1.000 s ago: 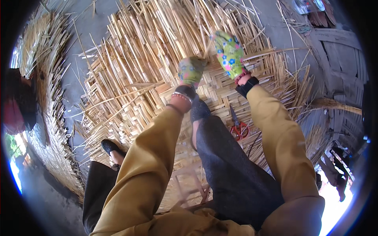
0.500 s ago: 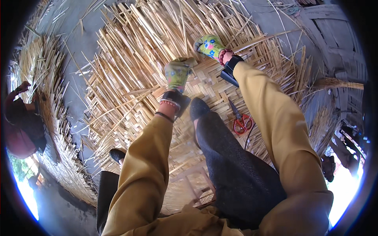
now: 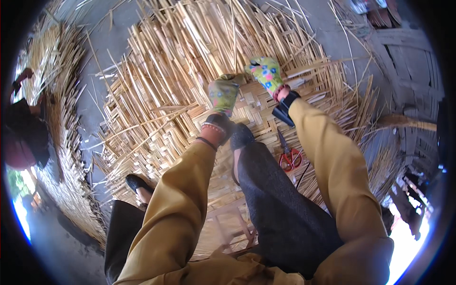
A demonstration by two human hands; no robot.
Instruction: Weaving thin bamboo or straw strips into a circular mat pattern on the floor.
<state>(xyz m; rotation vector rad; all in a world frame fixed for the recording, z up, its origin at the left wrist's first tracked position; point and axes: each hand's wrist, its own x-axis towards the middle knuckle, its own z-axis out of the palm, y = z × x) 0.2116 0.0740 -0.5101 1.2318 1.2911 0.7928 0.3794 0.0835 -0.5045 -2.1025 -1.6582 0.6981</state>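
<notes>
Partly woven mat point(image 3: 259, 105) lies beneath red-handled scissors point(image 3: 290, 160).
Beyond the scissors, strips point(image 3: 164, 61) run lengthwise away; left hand point(image 3: 224, 93), right hand point(image 3: 266, 74) just beside each other, right farther out; hold cannot be determined.

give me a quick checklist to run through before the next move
1. Gloves worn: ok, left hand and right hand both wear flowered gloves.
2. Scissors out of both hands: ok, they lie near the right forearm.
3. Feet off the woven mat: not ok, the right shoe stands on it.
4. Strips even: not ok, ends jut raggedly.
5. Firm grip on a strip: cannot tell, fingers blurred.
</notes>
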